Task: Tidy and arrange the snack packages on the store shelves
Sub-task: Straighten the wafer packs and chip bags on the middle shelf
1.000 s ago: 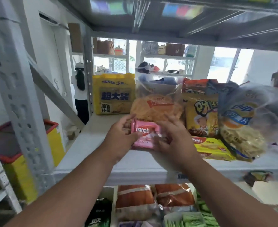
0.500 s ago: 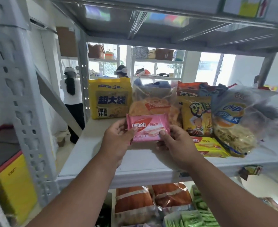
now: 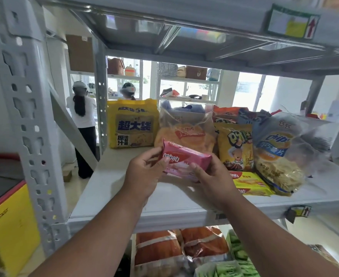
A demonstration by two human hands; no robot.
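Left edge of frame: grey perforated shelf upright (image 3: 30, 120); beyond it a person in a white top (image 3: 82, 114) stands with their back turned.

Centre: yellow noodle bag (image 3: 132, 124) stands upright at the back of the shelf (image 3: 112, 188).

Left hand (image 3: 144, 174) pinches the left end of the pink Nabati wafer pack (image 3: 186, 158); right hand (image 3: 214, 176) curls round its right end. Both grips clamped on the pack.

Change: half a second ago the pack faced the camera, level; now it is tilted, left end higher, and held above the shelf in front of the clear bag of orange snacks (image 3: 186, 128). Judgement: being reoriented for placement, not yet set down.

Right: yellow Nabati pack (image 3: 250, 183) lies flat, near the right hand.
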